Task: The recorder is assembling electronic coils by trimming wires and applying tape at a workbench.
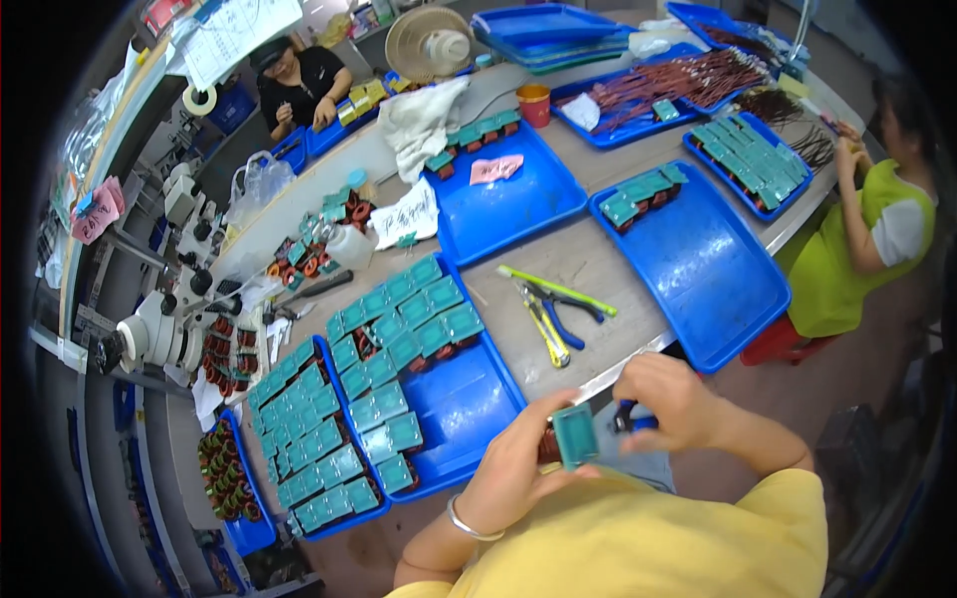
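Close to my body, my left hand [518,450] is closed around a coil part with a teal rectangular plate [576,436]; a bit of reddish-brown winding shows at its side. My right hand [670,397] grips a small tool with blue handles [632,417], probably cutters, just right of the plate. The tool's jaws are blurred, so I cannot tell whether they touch the part. On the table ahead lie a yellow utility knife [544,329], dark blue-handled pliers [564,311] and a bright green stick-like tool [558,290].
Left of my hands, a blue tray [469,399] carries rows of teal-plated coils, beside another full tray [371,518]. A blue tray [713,289] with several coils stands to the right. Microscopes [150,334] line the left side. Co-workers sit far left and at right, one in a green vest [832,249].
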Motion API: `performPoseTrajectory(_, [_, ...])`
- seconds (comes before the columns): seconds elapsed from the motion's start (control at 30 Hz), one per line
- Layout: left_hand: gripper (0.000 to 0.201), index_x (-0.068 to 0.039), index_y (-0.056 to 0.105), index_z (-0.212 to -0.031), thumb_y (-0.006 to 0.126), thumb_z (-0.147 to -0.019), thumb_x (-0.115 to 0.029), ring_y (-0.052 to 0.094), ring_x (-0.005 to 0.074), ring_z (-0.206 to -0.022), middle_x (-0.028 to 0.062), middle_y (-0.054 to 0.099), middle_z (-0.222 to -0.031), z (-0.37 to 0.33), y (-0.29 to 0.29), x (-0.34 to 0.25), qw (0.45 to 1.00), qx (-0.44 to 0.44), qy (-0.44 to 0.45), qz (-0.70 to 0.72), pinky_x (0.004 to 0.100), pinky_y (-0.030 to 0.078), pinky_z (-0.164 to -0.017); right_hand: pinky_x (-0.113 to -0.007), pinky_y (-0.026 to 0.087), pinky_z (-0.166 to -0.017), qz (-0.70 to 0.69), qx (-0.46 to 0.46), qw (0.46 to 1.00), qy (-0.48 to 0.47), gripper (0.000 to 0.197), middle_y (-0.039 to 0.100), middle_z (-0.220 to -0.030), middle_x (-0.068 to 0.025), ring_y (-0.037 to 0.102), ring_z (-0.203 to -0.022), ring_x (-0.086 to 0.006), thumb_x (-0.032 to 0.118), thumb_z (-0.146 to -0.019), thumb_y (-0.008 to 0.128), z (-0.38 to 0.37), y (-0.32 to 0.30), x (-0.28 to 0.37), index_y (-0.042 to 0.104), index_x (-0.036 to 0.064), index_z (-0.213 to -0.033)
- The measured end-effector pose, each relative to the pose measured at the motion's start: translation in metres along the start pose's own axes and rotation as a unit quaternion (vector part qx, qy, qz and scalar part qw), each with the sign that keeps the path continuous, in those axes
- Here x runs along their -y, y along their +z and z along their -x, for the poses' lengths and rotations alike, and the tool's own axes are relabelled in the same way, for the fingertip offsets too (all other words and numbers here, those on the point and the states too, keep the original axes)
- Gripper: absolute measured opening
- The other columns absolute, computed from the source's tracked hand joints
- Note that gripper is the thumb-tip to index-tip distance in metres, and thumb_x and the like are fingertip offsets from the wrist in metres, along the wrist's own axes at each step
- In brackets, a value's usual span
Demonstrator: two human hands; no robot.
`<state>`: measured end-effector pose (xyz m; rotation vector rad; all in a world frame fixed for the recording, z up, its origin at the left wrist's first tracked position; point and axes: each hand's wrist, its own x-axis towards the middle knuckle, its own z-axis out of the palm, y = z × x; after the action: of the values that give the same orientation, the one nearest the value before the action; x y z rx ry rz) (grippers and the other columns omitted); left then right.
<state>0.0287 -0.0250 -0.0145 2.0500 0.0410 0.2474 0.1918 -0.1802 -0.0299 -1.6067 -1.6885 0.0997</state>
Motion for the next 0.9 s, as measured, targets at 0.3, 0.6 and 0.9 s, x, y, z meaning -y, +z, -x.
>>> performPoseTrajectory(0.3, [0.093, -0.004, 0.014, -0.138, 0.075, -0.069, -0.015, 0.049, 0.0311, -0.107, 0.0213, 0.046, -0.118, -0.018, 0.024, 0.016, 0.995, -0.008, -0.079, 0.063, 0.0362, 0.041, -0.089, -0.029, 0.046, -0.077, -0.146, -0.062, 0.973, 0.167, 0.047, 0.057, -0.106, -0.0135, 0.056, -0.093, -0.0197, 0.011, -0.061, 0.079, 0.01, 0.004, 0.003, 0.045, 0.0055, -0.092])
performPoseTrajectory(0.6, [0.052, -0.008, 0.056, -0.106, 0.078, -0.059, -0.014, 0.039, 0.034, -0.115, 0.0136, 0.045, -0.121, 0.072, -0.072, 0.065, 0.911, -0.228, -0.155, -0.308, 0.0405, 0.035, -0.096, -0.035, 0.043, -0.075, 0.201, -0.356, 0.827, 0.386, 0.052, 0.059, -0.091, -0.0166, 0.055, -0.084, -0.0263, 0.033, -0.066, 0.074, -0.019, -0.111, -0.216, 0.053, -0.0033, -0.097])
performPoseTrajectory(0.9, [0.058, -0.011, 0.052, -0.107, 0.079, -0.059, -0.028, 0.027, 0.038, -0.125, 0.0144, 0.037, -0.129, 0.131, -0.077, 0.078, 0.851, -0.24, -0.252, -0.394, 0.0464, 0.027, -0.101, -0.041, 0.044, -0.078, 0.273, -0.274, 0.826, 0.409, 0.072, 0.062, -0.091, -0.0244, 0.059, -0.085, -0.0355, 0.053, -0.062, 0.072, 0.028, -0.152, -0.415, 0.059, -0.0097, -0.095])
